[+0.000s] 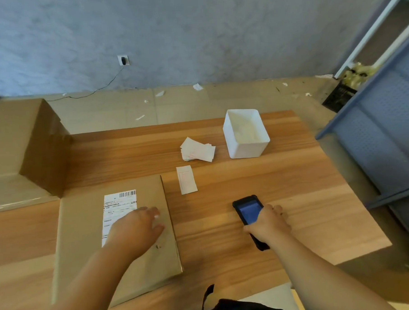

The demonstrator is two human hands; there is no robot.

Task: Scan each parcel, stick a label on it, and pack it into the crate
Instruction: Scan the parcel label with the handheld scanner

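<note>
A flat brown cardboard parcel (83, 244) lies on the wooden counter (282, 182) at the near left, face up, with 1 white shipping label (120, 204) bearing a barcode on its top. The left grip (136, 228) lies palm down over the parcel, fingers stretched out and loose, covering the lower right part of that label; it is blurred, so it seems to rest on the cardboard rather than hold it. The right grip (268, 224) is curled round a black handheld scanner (248, 210), whose blue screen faces up and whose body lies low on the counter, to the right of the parcel and apart from it. Just beyond the parcel's far right corner lies 1 loose sticker label (186, 179), and farther back a fanned stack of labels (197, 150) sits beside a white open bin (248, 150). A large open cardboard carton (41, 148) stands at the far left, touching the parcel's far edge. Blue shelving (386, 147) stands off the counter's right side.
</note>
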